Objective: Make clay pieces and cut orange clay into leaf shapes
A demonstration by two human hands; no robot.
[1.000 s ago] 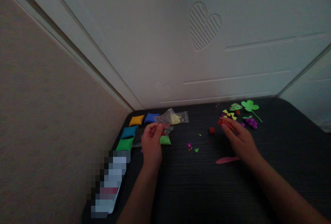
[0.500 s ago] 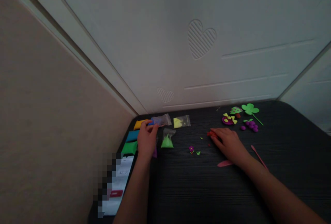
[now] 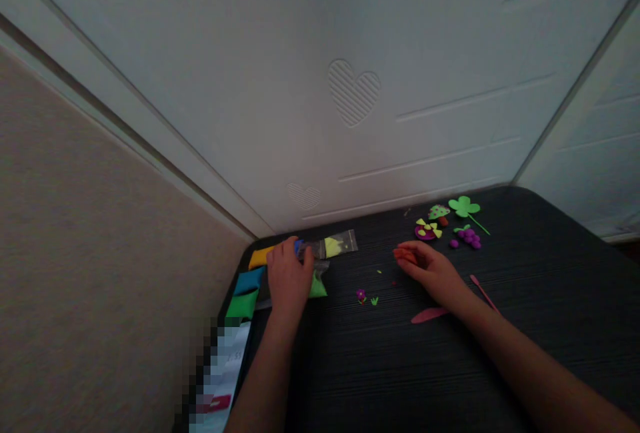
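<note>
My left hand (image 3: pixel 289 280) reaches over the clay bags at the left, thumb apart from the fingers. It covers part of a bag of green clay (image 3: pixel 317 286) and lies close to a blue lump of clay (image 3: pixel 299 247) in a clear bag; whether it touches them I cannot tell. Fingers curled, my right hand (image 3: pixel 434 274) holds red-orange clay (image 3: pixel 404 256) above the table, partly hidden by the fingers. A pink modelling knife (image 3: pixel 427 315) lies below that wrist. In front lie a small purple flower (image 3: pixel 361 294) and a little green leaf piece (image 3: pixel 375 301).
Yellow (image 3: pixel 261 258), teal (image 3: pixel 249 280) and green (image 3: pixel 243 304) packs line the left edge above a phone (image 3: pixel 225 366). A yellow clay bag (image 3: pixel 334 246) lies behind. At right are clay grapes (image 3: pixel 469 238), a clover (image 3: pixel 465 206), a mushroom (image 3: pixel 439 212) and a pink stick (image 3: pixel 484 293).
The view has shifted slightly. My left hand has moved towards the green bag and now covers part of it. My right hand still holds the red-orange clay, with more of it showing.
</note>
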